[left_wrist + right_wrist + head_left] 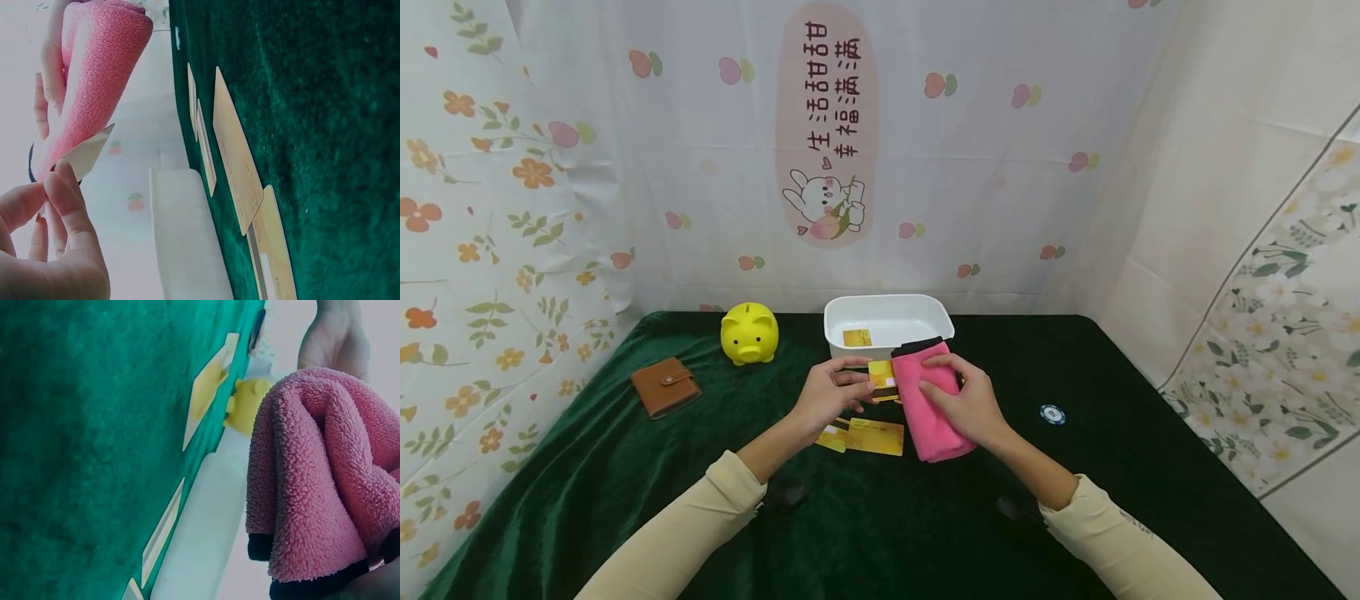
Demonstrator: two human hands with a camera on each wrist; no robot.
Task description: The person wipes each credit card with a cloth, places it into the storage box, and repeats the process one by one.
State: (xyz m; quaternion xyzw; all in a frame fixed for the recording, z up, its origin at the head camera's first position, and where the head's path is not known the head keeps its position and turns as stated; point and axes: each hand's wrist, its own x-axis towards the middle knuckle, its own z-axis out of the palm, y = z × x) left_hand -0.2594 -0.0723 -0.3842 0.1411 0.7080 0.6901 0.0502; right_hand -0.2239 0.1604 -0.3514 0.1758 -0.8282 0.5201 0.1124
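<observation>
Velvety green tablecloth, fruit-print backdrop behind; hands grasping (left, yellow card; right, pink towel).

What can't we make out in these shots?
Held card's right end: head view, covered by the cloth.
Left hand's fingertips: right wrist view, behind the cloth.
Most of the right hand: right wrist view, cut off at the corner or behind the cloth.
Tray's near floor: head view, behind its front wall.
Chip's print: head view, too small.
</observation>
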